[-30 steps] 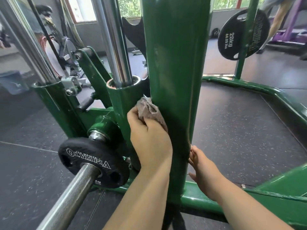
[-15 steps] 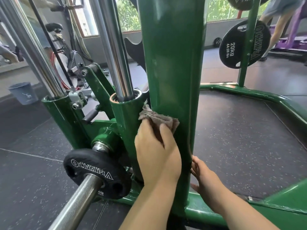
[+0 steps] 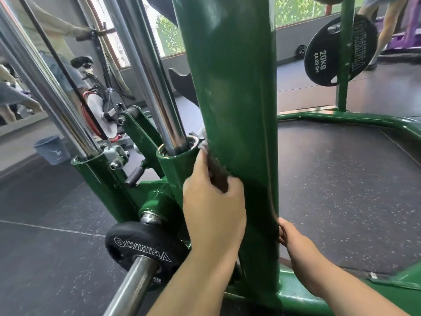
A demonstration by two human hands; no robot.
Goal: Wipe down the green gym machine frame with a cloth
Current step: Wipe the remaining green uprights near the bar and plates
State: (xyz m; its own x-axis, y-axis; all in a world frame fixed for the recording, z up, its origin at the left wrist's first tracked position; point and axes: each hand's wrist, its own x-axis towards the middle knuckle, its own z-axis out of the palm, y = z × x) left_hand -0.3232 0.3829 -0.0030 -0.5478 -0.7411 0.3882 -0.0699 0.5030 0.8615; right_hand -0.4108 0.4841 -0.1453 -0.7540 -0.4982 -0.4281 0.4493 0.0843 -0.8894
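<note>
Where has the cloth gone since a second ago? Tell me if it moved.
Yes. The cloth, held in the left hand, has slid off the front of the green post toward its left edge, beside the chrome rod's socket.

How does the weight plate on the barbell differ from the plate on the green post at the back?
The plate on the barbell looks smaller and sits low on a steel bar; the plate on the far green post looks larger and hangs higher. The far plate reads 20kg; the near plate's weight marking is mostly hidden. Both are black with OLYMPIA lettering.
</note>
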